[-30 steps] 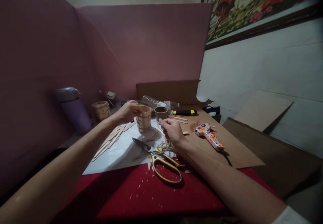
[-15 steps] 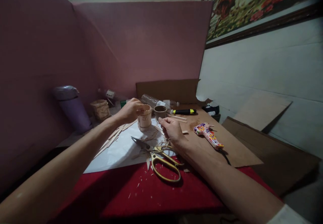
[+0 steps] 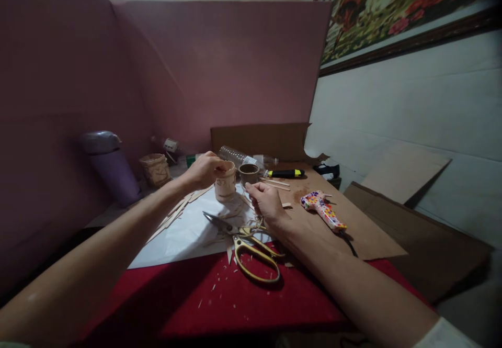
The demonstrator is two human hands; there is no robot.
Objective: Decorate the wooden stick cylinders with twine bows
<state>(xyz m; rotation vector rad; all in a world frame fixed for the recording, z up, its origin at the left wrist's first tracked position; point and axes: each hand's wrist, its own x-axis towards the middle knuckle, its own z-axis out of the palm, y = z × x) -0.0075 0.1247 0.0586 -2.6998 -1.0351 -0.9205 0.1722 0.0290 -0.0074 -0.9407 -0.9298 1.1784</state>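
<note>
A small pale cup [image 3: 225, 187] covered in wooden strips stands on white paper in the middle. My left hand [image 3: 209, 170] is closed on its rim from the left, fingertips partly hidden behind the edge. My right hand [image 3: 266, 201] is pinched just to the right; whatever lies between its fingertips is too small to make out. Behind that hand is a dark grey cup [image 3: 249, 174]. Large scissors [image 3: 254, 264] with gold handles lie in front of both hands, blades partly spread, with thin string-like scraps [image 3: 257, 225] by the right wrist.
To the right a flower-patterned glue gun [image 3: 323, 211] rests on cardboard [image 3: 364, 235]. A yellow-black cutter [image 3: 286, 173] and clear bottles [image 3: 235, 155] lie behind. At left are another strip-covered cup [image 3: 156, 170], a purple bottle [image 3: 113, 172] and wooden strips [image 3: 172, 216].
The strip-covered cup has shifted and turned slightly in my left hand's hold. My right hand stays pinched in nearly the same place.
</note>
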